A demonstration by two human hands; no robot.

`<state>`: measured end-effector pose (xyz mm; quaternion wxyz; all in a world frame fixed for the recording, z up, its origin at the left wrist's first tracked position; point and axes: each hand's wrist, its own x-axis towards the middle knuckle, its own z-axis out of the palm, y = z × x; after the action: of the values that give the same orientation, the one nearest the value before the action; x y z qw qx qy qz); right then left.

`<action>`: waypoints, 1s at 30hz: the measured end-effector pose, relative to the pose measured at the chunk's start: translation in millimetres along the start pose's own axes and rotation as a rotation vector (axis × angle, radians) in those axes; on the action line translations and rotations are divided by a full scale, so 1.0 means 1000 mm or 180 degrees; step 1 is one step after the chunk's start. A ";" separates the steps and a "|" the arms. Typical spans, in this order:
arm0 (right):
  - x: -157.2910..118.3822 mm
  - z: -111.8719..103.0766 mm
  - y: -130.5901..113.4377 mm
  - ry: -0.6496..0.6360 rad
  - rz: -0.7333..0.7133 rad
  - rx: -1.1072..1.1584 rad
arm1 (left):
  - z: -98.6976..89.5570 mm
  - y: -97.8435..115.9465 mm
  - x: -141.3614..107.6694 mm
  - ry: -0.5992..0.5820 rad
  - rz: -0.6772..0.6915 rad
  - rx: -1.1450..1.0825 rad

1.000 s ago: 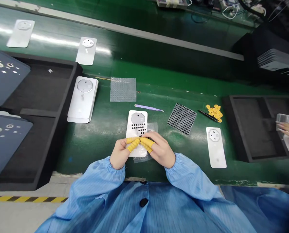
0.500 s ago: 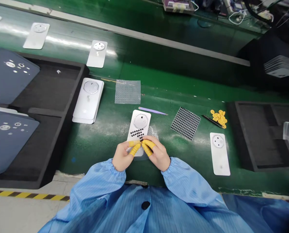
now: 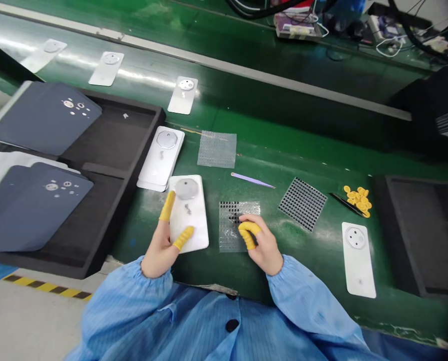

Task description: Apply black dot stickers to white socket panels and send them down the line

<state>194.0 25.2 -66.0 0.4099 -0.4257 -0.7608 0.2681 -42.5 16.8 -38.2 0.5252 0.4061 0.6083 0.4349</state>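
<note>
My left hand (image 3: 162,250) grips a white phone-shaped panel (image 3: 194,223) by its left side, with the thumb on its face and a finger along the edge; yellow covers are on both. Right of the panel lies a clear bubbled sheet (image 3: 229,240) with small black dots (image 3: 229,204) in its upper left part. Over that sheet my right hand (image 3: 261,245) is closed in a pinch beside the dots; whatever is between the yellow-covered fingertips is too small to make out. Behind the panel, a stack of white panels (image 3: 158,168) rests against the black tray.
Black trays stand at left (image 3: 134,175) and right (image 3: 400,240). Purple tweezers (image 3: 252,180), a dotted black sheet (image 3: 302,204), a clear sheet (image 3: 217,150), black tweezers (image 3: 346,204), yellow finger covers (image 3: 357,198) and a single white panel (image 3: 358,260) lie around.
My hands have parted. The left has moved left with the white panel, uncovering the clear sheet, and the right stays over the dots. The whole view has shifted.
</note>
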 end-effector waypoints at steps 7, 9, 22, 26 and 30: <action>0.035 -0.022 -0.035 0.0646 -0.0529 -0.0530 | 0.050 0.018 -0.024 -0.1389 -0.0554 -0.1020; 0.038 -0.023 -0.036 0.0543 -0.0588 -0.0649 | 0.059 0.021 -0.029 -0.1585 -0.0510 -0.1137; 0.037 -0.040 -0.053 0.0350 -0.0982 -0.1116 | 0.072 0.022 -0.043 -0.0776 0.0438 -0.0735; 0.038 -0.038 -0.051 0.0219 -0.1024 -0.1183 | 0.071 0.018 -0.044 -0.0765 0.0493 -0.0610; 0.040 -0.038 -0.051 0.0155 -0.1038 -0.1137 | 0.069 0.014 -0.043 -0.0869 0.0523 -0.0386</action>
<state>192.9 36.9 8.4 0.3842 -0.3693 -0.8448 0.0492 31.6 -13.0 -17.1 0.5892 0.4773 0.4688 0.4531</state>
